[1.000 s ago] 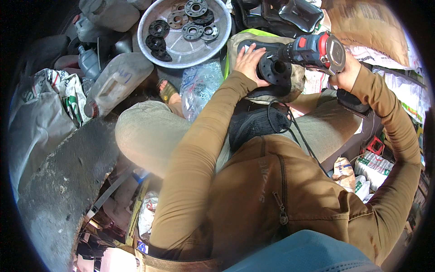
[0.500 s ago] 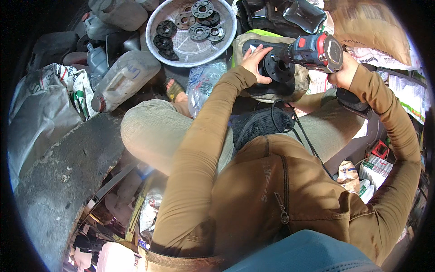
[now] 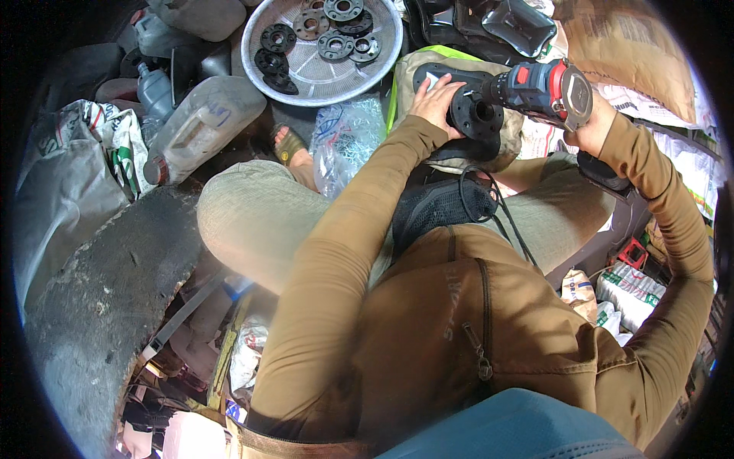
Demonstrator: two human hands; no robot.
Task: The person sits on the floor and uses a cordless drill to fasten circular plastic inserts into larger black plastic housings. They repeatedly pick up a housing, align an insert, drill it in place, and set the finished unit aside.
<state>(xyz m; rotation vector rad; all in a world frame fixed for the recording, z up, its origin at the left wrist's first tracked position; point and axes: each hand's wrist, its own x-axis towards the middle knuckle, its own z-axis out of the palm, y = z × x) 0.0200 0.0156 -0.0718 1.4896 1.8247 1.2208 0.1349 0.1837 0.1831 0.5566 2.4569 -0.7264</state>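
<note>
My right hand is wrapped round the grip of a blue, red and black cordless drill, which lies level and points left. Its chuck end is right beside a black round flange with a raised hub and holes. My left hand grips the flange at its left edge; the thumb is hidden behind it. The flange stands tilted above a black flat piece on a beige bag-like pad between my legs. Whether the drill's tip touches the flange cannot be seen.
Ahead stands a grey mesh basket with several similar flanges. A clear bag of small screws or fasteners lies below it. Plastic jugs are on the left, black moulded parts at the back right, and a sandalled foot near the basket.
My left hand has shifted slightly right and its spread fingers have closed on the flange's edge. The flange has tilted up toward me, and the drill has moved a little right and down.
</note>
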